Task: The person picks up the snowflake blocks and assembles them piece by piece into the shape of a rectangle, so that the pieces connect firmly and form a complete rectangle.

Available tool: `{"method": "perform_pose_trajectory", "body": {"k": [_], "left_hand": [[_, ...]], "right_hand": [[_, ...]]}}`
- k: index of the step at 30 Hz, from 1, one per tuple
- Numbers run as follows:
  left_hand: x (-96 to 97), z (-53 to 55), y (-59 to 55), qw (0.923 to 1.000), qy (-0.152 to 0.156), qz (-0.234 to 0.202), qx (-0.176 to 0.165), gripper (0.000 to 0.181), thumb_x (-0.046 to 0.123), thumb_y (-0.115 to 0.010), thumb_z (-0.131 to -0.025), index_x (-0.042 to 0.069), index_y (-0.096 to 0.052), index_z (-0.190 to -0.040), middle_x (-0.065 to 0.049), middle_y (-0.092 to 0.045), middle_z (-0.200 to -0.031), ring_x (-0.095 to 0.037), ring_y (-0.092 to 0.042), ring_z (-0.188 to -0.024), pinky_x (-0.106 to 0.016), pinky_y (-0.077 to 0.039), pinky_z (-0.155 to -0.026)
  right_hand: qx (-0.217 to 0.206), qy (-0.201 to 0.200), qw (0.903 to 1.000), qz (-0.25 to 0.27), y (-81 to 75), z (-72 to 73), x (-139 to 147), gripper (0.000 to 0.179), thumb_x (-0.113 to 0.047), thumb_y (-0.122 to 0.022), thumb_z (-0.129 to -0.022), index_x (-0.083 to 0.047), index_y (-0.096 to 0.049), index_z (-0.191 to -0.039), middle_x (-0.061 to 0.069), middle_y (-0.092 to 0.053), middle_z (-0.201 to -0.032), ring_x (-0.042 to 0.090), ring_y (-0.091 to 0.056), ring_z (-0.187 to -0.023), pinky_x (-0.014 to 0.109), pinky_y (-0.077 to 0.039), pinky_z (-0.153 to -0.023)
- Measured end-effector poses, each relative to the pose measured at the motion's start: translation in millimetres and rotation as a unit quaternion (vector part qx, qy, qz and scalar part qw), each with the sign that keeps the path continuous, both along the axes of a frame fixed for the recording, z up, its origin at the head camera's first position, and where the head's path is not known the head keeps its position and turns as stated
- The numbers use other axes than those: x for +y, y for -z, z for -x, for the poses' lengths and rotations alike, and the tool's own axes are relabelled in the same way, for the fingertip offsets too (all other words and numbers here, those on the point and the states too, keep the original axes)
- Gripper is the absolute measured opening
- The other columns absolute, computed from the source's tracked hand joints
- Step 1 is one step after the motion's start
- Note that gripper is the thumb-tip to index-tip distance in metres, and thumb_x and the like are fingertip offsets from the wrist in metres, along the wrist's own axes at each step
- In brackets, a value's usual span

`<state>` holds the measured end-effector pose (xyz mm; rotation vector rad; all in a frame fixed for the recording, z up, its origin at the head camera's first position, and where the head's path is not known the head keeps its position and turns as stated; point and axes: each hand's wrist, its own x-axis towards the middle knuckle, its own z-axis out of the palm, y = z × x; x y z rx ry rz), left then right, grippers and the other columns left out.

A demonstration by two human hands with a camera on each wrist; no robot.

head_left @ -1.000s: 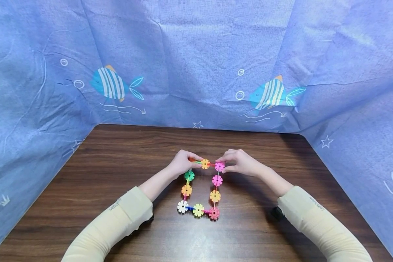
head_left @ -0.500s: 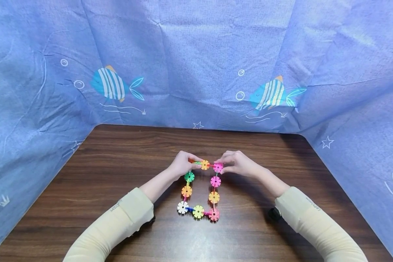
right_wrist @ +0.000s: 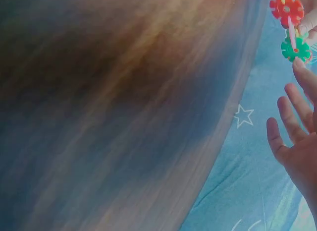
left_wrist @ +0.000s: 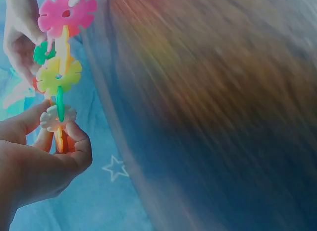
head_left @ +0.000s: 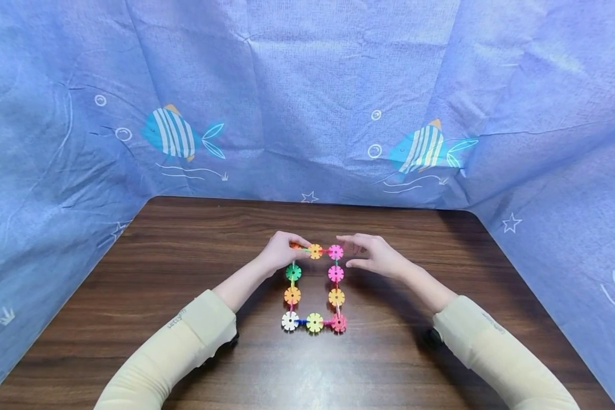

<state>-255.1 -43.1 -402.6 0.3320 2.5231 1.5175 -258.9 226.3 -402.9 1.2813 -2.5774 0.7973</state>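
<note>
Plastic snowflake discs joined edge to edge form a rectangular frame, held over the table. In the head view, its bottom row has a white disc (head_left: 289,321), a yellow disc (head_left: 315,323) and a red disc (head_left: 339,323). My left hand (head_left: 283,250) pinches the top left corner between thumb and fingers, partly hiding an orange disc there. In the left wrist view, the left hand (left_wrist: 47,164) grips near a whitish disc (left_wrist: 55,118). Beside the pink disc (head_left: 336,251) at the top right corner, my right hand (head_left: 378,255) has its fingers spread and grips nothing.
A brown wood-grain table (head_left: 210,239) lies under the frame. Blue cloth (head_left: 307,102) printed with fish hangs behind the table and along both sides.
My right hand has let go of the top right pink disc, its fingers now spread beside it. The frame has shifted slightly up, its right side straighter, with my left hand still holding on.
</note>
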Motion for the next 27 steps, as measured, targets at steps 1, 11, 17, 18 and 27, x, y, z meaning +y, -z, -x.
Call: {"method": "perform_pose_trajectory", "body": {"k": [1, 11, 17, 18, 27], "left_hand": [[-2.0, 1.6, 0.8, 1.0, -0.006, -0.004, -0.006, 0.02, 0.011, -0.074, -0.081, 0.006, -0.073, -0.1, -0.011, -0.067, -0.103, -0.019, -0.057, -0.077, -0.028, -0.049, -0.064], [-21.1, 11.8, 6.1, 0.9875, -0.078, -0.075, -0.115, 0.024, 0.007, -0.064, -0.087, -0.004, -0.063, -0.109, -0.012, -0.064, -0.086, -0.011, -0.055, -0.059, -0.026, -0.054, -0.058], [-28.1, 11.3, 9.2, 0.9727, -0.097, -0.113, -0.177, 0.024, 0.004, -0.059, -0.091, -0.008, -0.056, -0.11, -0.018, -0.062, -0.103, -0.01, -0.056, -0.062, -0.027, -0.056, -0.064], [-29.1, 11.1, 10.3, 0.9714, -0.095, -0.12, -0.182, 0.024, 0.003, -0.058, -0.09, -0.009, -0.054, -0.111, -0.019, -0.061, -0.104, -0.01, -0.057, -0.063, -0.028, -0.056, -0.065], [-37.3, 6.8, 15.2, 0.9633, -0.072, -0.154, -0.208, 0.031, -0.007, -0.052, -0.091, -0.016, -0.048, -0.12, -0.017, -0.054, -0.101, -0.012, -0.059, -0.071, -0.037, -0.055, -0.08]], "right_hand": [[-0.004, 0.009, 1.0, 0.002, 0.6, -0.6, 1.6, 0.056, -0.016, -0.078, -0.078, -0.006, -0.057, -0.128, 0.007, -0.067, -0.102, 0.016, -0.059, -0.078, 0.034, -0.052, -0.07], [-0.034, 0.048, 0.9983, 0.001, 9.4, -7.5, 17.8, 0.041, -0.014, -0.074, -0.082, -0.003, -0.062, -0.119, 0.012, -0.067, -0.11, 0.02, -0.06, -0.083, 0.036, -0.052, -0.073], [-0.034, 0.074, 0.9966, 0.014, 11.7, -14.2, 17.2, 0.037, -0.013, -0.074, -0.082, -0.004, -0.064, -0.116, 0.008, -0.068, -0.107, 0.02, -0.06, -0.082, 0.035, -0.052, -0.071], [-0.032, 0.076, 0.9964, 0.017, 11.5, -15.8, 16.4, 0.036, -0.012, -0.074, -0.081, -0.005, -0.064, -0.115, 0.008, -0.068, -0.106, 0.02, -0.06, -0.081, 0.034, -0.052, -0.07], [-0.057, 0.093, 0.994, 0.012, 10.7, -30.6, 6.0, 0.029, -0.009, -0.073, -0.081, -0.004, -0.067, -0.108, 0.005, -0.07, -0.094, 0.014, -0.062, -0.078, 0.032, -0.052, -0.07]]}}
